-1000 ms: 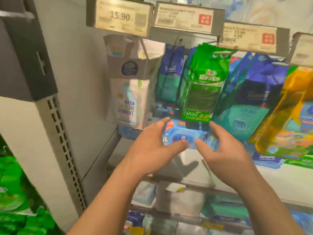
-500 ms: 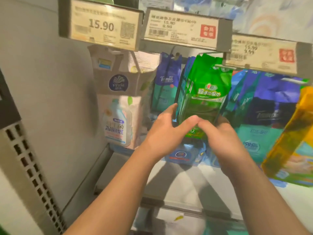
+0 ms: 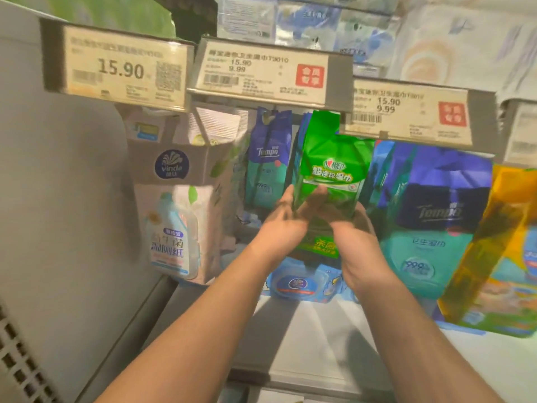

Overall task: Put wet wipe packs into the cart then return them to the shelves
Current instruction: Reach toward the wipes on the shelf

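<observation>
A green wet wipe pack (image 3: 329, 173) hangs from a peg below the price tags, in the middle of the shelf bay. My left hand (image 3: 283, 222) grips its lower left side, fingers reaching behind it. My right hand (image 3: 353, 242) holds its lower right side from the front. A flat blue wipe pack (image 3: 296, 285) lies on the shelf board (image 3: 319, 338) just under my hands.
A white Vinda pack (image 3: 177, 205) hangs at the left, a blue Tempo pack (image 3: 268, 158) behind it. Larger blue-teal Tempo packs (image 3: 433, 216) and a yellow pack (image 3: 502, 251) hang at the right. Price tags (image 3: 270, 72) jut out above. A grey side wall (image 3: 66, 199) closes the left.
Both hands rose from the flat blue pack on the shelf to the hanging green pack and took hold of its lower part. The camera moved closer and tilted up.
</observation>
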A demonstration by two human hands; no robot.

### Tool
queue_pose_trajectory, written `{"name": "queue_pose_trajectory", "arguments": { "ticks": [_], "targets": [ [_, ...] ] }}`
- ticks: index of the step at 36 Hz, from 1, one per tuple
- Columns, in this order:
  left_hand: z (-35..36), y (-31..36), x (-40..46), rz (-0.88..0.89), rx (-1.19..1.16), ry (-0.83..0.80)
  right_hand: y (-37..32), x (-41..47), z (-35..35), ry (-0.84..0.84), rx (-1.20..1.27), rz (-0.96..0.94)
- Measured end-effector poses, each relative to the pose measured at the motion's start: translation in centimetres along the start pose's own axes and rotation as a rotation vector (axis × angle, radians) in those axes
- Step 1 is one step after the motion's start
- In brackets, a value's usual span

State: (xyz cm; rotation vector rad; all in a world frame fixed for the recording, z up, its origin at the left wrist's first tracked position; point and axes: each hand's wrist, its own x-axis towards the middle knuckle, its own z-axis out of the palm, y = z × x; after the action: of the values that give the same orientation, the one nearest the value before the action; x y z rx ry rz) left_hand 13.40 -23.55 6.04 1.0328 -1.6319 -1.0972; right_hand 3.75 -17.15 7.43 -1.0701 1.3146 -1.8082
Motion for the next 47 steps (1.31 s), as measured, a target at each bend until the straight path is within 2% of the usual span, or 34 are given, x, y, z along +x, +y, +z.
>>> {"name": "queue_pose_trajectory", "arguments": {
  "ticks": [6,9,13,17,25,31,36,47],
  "targets": [
    [-0.5,1.9,-1.9,0.071,0.039,0.010,0.0,-0.1,0.2,-0.043,0.014,0.005],
    [-1.0,2.4,-2.5,0.033,0.028,0.020,-0.1,-0.4,0.4,-0.055,0.000,0.009],
    [-1.4,2.6,-3.4,-0.024,-0.049,0.052,-0.3,-1.0,0.2,-0.053,0.064,-0.004],
    [-1.2,2.6,-4.3,0.002,-0.128,0.086,-0.9,-2.1,0.2,-0.071,0.165,0.048],
    [-1.3,3.4,-7.1,0.009,-0.279,0.081,-1.7,-5.3,-0.2,-0.091,0.105,-0.053],
    [-1.5,4.2,-10.7,0.127,-0.305,0.053,-2.3,-8.5,-0.7,-0.092,0.098,-0.169],
    [-1.5,4.8,-13.4,0.182,-0.319,0.024,-3.1,-11.0,-1.6,-0.095,0.119,-0.132],
    [-0.3,6.1,-18.5,0.281,-0.201,0.104,-4.5,-15.2,-3.8,-0.186,0.144,-0.240]
  ]
}}
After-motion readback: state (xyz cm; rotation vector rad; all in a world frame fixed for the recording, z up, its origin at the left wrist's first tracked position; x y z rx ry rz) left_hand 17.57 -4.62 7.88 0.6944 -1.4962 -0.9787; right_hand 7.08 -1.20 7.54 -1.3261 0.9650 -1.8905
